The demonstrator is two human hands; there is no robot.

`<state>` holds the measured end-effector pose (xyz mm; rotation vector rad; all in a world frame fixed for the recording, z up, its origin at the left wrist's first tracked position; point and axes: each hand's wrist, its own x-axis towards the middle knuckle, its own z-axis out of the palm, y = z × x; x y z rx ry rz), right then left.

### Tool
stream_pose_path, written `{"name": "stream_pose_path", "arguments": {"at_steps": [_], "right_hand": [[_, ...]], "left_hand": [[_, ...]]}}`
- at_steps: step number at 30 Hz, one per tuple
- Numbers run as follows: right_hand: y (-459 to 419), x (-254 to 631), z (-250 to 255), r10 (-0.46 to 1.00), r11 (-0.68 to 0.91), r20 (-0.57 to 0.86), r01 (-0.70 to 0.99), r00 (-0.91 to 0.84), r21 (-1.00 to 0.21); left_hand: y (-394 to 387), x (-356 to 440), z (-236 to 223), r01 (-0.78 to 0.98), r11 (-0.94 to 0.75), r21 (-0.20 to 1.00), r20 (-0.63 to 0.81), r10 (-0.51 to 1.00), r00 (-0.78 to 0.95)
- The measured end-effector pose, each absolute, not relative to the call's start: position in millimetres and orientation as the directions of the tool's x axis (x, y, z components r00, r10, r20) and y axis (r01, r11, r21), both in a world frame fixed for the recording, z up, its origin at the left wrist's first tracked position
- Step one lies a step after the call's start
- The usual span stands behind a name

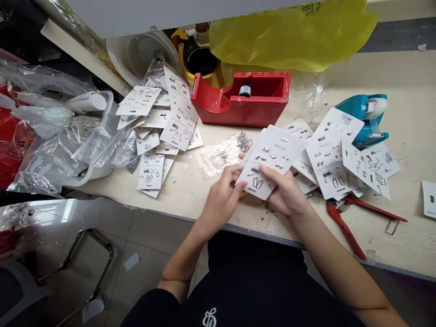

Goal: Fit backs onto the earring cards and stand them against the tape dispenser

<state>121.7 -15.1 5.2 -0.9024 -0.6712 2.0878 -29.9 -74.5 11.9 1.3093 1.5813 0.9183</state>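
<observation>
I hold a white earring card (272,156) above the table's front edge, with small metal earrings fixed on it. My left hand (223,197) pinches the card's lower left corner from below. My right hand (286,193) grips its lower right edge, thumb on the front face. Just behind the card lies a small clear bag (220,156) with metal pieces. Tiny loose metal parts (269,210) are scattered on the table under my hands.
A pile of filled cards (160,131) lies at the left, more cards (335,150) at the right. A red tape dispenser (245,97) stands behind, a teal dispenser (368,118) far right. Red-handled pliers (347,218) lie near the front right. Crumpled plastic bags (68,136) crowd the left end.
</observation>
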Motion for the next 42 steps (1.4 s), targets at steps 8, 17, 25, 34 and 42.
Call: {"name": "stream_pose_path", "arguments": {"at_steps": [8,17,25,34,42], "right_hand": [[-11,124,3,0.774,-0.625,-0.437,-0.444,-0.458,-0.642],[-8,121,1,0.786,-0.618,-0.471,-0.483,-0.401,-0.620],[-10,122,-3,0.771,-0.633,-0.445,-0.478,-0.455,-0.609],[-8,122,-2,0.733,-0.674,-0.544,-0.547,-0.408,-0.497],[-7,122,-3,0.721,-0.682,-0.557,-0.569,-0.412,-0.461]], "left_hand": [[-11,-153,16,0.760,0.419,0.496,0.349,0.706,-0.616],[-43,-134,43,0.509,0.237,0.827,0.240,0.670,-0.702],[-71,-73,38,0.250,0.221,0.943,-0.090,0.890,-0.448],[7,-97,41,0.618,0.269,0.739,-0.010,0.921,-0.388],[100,-163,10,0.712,0.417,0.565,0.260,0.730,-0.633]]}}
